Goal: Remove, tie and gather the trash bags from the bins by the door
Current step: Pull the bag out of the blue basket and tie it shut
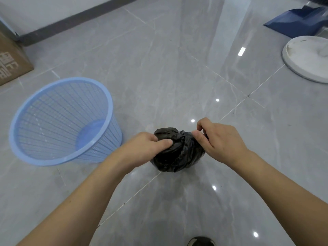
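Note:
A small black trash bag (pixel 177 155), bunched into a ball, rests on the grey tiled floor in the middle of the view. My left hand (pixel 143 146) grips its left side, thumb pressed into the plastic. My right hand (pixel 218 139) pinches the twisted top of the bag at its right side between fingers and thumb. A light blue mesh bin (pixel 21 139) stands to the left of the bag with no liner inside; its blue bottom shows.
A brown cardboard box (pixel 12 61) sits at the far left by the wall's dark baseboard (pixel 71 18). A white round base (pixel 305 57) and a dark blue dustpan (pixel 294 23) lie at the right back. A shoe tip (pixel 201 241) shows at the bottom edge.

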`<state>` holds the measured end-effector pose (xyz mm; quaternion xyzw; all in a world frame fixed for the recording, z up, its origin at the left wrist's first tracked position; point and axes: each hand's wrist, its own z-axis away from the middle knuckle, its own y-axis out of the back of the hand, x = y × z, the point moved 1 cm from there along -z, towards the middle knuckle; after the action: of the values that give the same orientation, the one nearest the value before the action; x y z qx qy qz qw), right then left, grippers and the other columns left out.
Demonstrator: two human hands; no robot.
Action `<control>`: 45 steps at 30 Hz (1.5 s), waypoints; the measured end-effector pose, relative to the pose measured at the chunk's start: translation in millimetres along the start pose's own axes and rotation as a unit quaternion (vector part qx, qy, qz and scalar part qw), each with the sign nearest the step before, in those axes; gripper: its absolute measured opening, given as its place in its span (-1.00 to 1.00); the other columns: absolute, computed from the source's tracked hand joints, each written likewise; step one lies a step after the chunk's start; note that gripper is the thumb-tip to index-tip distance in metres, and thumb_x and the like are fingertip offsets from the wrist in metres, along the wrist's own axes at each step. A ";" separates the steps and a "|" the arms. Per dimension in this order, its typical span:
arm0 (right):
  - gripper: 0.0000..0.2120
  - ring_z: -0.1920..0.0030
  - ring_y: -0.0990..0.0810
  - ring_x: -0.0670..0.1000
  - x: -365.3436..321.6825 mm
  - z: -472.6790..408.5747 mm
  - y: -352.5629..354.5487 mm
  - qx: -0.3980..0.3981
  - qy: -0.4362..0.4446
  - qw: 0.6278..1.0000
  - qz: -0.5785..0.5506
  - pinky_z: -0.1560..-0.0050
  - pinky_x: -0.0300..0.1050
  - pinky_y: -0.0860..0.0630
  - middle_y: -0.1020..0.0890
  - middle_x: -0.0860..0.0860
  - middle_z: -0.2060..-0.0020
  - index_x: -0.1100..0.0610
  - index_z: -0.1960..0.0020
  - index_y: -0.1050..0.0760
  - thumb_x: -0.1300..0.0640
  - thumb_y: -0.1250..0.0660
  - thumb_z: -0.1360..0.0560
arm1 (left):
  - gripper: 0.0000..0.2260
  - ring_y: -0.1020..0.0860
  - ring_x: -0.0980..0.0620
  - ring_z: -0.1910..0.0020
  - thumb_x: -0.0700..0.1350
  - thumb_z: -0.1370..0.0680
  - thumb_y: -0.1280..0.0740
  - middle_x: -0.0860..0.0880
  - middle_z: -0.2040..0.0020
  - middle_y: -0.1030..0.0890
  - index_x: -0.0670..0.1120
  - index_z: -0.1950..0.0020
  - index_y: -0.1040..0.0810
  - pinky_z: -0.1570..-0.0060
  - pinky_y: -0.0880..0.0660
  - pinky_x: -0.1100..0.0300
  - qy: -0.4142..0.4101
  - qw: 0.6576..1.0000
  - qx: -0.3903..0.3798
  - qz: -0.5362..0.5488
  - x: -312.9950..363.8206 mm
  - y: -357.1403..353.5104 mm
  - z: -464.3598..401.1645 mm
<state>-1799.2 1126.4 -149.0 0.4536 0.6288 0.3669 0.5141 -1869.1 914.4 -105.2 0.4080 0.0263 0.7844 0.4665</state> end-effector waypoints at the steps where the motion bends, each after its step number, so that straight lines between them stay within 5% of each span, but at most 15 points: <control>1: -0.48 0.45 -0.49 0.04 4.6 -1.5 0.3 -0.010 0.009 1.000 0.022 0.47 -0.11 -0.36 -0.50 -0.08 0.48 0.09 0.06 -0.38 -0.29 0.12 -0.54 | -0.65 -0.61 0.06 0.06 0.13 -0.53 -0.34 -0.06 0.06 -0.69 -0.16 0.03 -0.65 0.13 -0.43 0.24 -0.008 1.000 0.006 0.006 -1.8 0.1 -1.7; 7: -0.36 0.47 -0.43 0.04 42.6 -0.6 8.1 -0.117 -0.044 0.981 0.152 0.49 -0.12 -0.24 -0.37 -0.05 0.55 0.08 0.34 -0.31 -0.38 0.22 -0.51 | -0.68 -0.41 -0.06 0.32 -0.01 -0.59 -0.25 -0.07 0.37 -0.45 -0.18 0.27 -0.46 0.28 -0.30 0.13 -0.007 0.979 0.202 -0.010 -29.6 15.3 -24.6; 9: -0.42 0.48 -0.37 0.00 37.4 -4.7 7.4 -0.237 -0.196 0.952 0.006 0.45 -0.14 -0.24 -0.37 -0.05 0.54 0.10 0.39 -0.31 -0.33 0.03 -0.55 | -0.64 -0.38 -0.05 0.36 -0.02 -0.62 -0.21 -0.04 0.40 -0.41 -0.14 0.33 -0.36 0.36 -0.26 0.12 -0.057 0.972 0.226 -0.034 -29.0 6.8 -23.1; 10: -0.46 0.50 -0.32 -0.02 32.5 -5.2 7.2 -0.303 -0.293 0.894 -0.151 0.46 -0.17 -0.22 -0.35 -0.04 0.55 0.10 0.40 -0.33 -0.28 -0.08 -0.56 | -0.64 -0.40 -0.03 0.36 -0.02 -0.63 -0.20 -0.05 0.37 -0.42 -0.15 0.33 -0.36 0.37 -0.27 0.12 -0.090 0.969 0.227 -0.038 -27.3 1.5 -21.4; 11: -0.50 0.53 -0.26 -0.04 26.7 -4.6 7.0 -0.350 -0.369 0.799 -0.321 0.49 -0.20 -0.18 -0.33 -0.03 0.56 0.09 0.39 -0.35 -0.23 -0.16 -0.56 | -0.64 -0.42 0.01 0.34 -0.02 -0.63 -0.20 -0.06 0.32 -0.45 -0.16 0.31 -0.38 0.36 -0.30 0.13 -0.121 0.967 0.218 -0.046 -26.0 -4.2 -19.4; 13: -0.60 0.55 -0.17 -0.08 16.0 -4.3 4.5 -0.320 -0.422 0.638 -0.559 0.56 -0.25 -0.09 -0.34 -0.02 0.55 0.10 0.33 -0.41 -0.12 -0.21 -0.57 | -0.72 -0.47 0.07 0.25 -0.04 -0.60 -0.26 -0.06 0.20 -0.49 -0.18 0.25 -0.47 0.27 -0.34 0.20 -0.174 0.968 0.166 -0.079 -30.1 -14.2 -20.3; 14: -0.64 0.57 -0.16 -0.09 12.3 -7.5 4.3 -0.262 -0.428 0.600 -0.622 0.58 -0.27 -0.08 -0.39 0.00 0.52 0.11 0.31 -0.44 -0.07 -0.21 -0.58 | -0.76 -0.48 0.07 0.20 -0.07 -0.56 -0.30 -0.05 0.15 -0.49 -0.18 0.23 -0.49 0.21 -0.35 0.21 -0.198 0.966 0.132 -0.100 -34.1 -19.1 -22.0; 16: -0.67 0.59 -0.18 -0.10 6.7 -17.8 5.8 -0.126 -0.423 0.581 -0.684 0.60 -0.27 -0.09 -0.51 0.04 0.42 0.13 0.28 -0.48 0.01 -0.18 -0.60 | -0.82 -0.50 0.07 0.15 -0.15 -0.48 -0.35 -0.01 0.08 -0.49 -0.18 0.29 -0.47 0.14 -0.35 0.28 -0.238 0.960 0.060 -0.134 -40.8 -30.8 -25.2; 18: -0.71 0.58 -0.23 -0.10 -0.6 -26.7 11.2 -0.031 -0.388 0.633 -0.670 0.57 -0.26 -0.14 -0.60 0.02 0.36 0.15 0.24 -0.53 0.08 -0.19 -0.58 | -0.81 -0.52 0.04 0.15 -0.13 -0.41 -0.31 -0.01 0.07 -0.49 -0.04 0.38 -0.38 0.15 -0.39 0.28 -0.271 0.952 -0.007 -0.144 -37.9 -45.1 -21.3; 20: -0.81 0.55 -0.33 -0.13 -10.6 -27.0 10.2 -0.021 -0.354 0.724 -0.592 0.51 -0.30 -0.26 -0.54 -0.08 0.48 0.18 0.17 -0.59 0.17 -0.24 -0.54 | -0.81 -0.51 -0.01 0.19 -0.12 -0.35 -0.26 -0.02 0.14 -0.46 0.01 0.42 -0.28 0.19 -0.43 0.14 -0.289 0.945 -0.052 -0.146 -31.3 -57.4 -17.1; 23: -0.83 0.28 -0.56 -0.16 -22.2 -14.2 -10.8 -0.104 -0.306 0.828 -0.458 0.17 -0.28 -0.47 -0.60 -0.14 0.35 0.08 0.13 -0.60 0.28 -0.28 -0.48 | -0.87 -0.49 -0.08 0.24 -0.08 -0.40 -0.24 0.00 0.27 -0.44 -0.03 0.31 -0.32 0.25 -0.45 0.05 -0.260 0.943 -0.044 -0.202 -28.9 -62.7 -19.9; 26: -0.91 0.05 -0.58 -0.12 -18.5 -0.1 -33.9 -0.222 -0.225 0.911 -0.265 -0.05 -0.12 -0.49 -0.61 -0.18 0.12 -0.06 0.13 -0.54 0.04 -0.27 -0.41 | -0.85 -0.48 -0.06 0.25 -0.01 -0.54 -0.21 0.03 0.31 -0.48 0.03 0.22 -0.35 0.30 -0.40 0.08 -0.190 0.945 0.025 -0.264 -36.8 -48.8 -24.6; 31: -0.59 0.20 -0.51 -0.11 -24.3 6.7 -45.7 -0.299 -0.083 0.943 -0.117 0.14 -0.09 -0.48 -0.50 -0.11 0.18 -0.03 0.18 -0.47 -0.38 -0.25 -0.39 | -0.85 -0.54 -0.05 0.14 -0.04 -0.62 -0.16 0.00 0.18 -0.58 -0.02 0.06 -0.48 0.16 -0.48 0.06 -0.184 0.951 0.105 -0.226 -38.7 -17.1 -25.7; 39: -0.76 0.24 -0.42 0.01 -26.3 -0.7 -42.2 -0.188 0.119 0.975 -0.026 0.20 -0.13 -0.42 -0.44 0.01 0.05 0.17 0.22 -0.51 0.00 -0.25 -0.47 | -0.84 -0.61 0.01 0.06 -0.14 -0.62 -0.21 -0.02 0.12 -0.65 -0.06 0.04 -0.58 -0.07 -0.53 -0.05 -0.172 0.970 0.162 0.058 -29.2 -15.0 -40.8; 45: -0.81 0.32 -0.24 -0.03 -22.9 -2.5 -30.2 -0.067 0.103 0.992 -0.012 0.29 -0.24 -0.24 -0.41 0.04 0.13 0.20 0.32 -0.37 0.09 -0.17 -0.39 | -0.85 -0.58 -0.06 0.10 -0.09 -0.63 -0.15 -0.10 0.09 -0.64 -0.08 0.03 -0.50 -0.03 -0.53 -0.07 -0.201 0.943 0.158 0.213 -23.9 -28.5 -43.7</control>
<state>-1806.1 1095.1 -169.4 0.3704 0.6577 0.4467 0.4802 -1872.3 927.3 -161.0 0.6214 -0.0321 0.7531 0.2138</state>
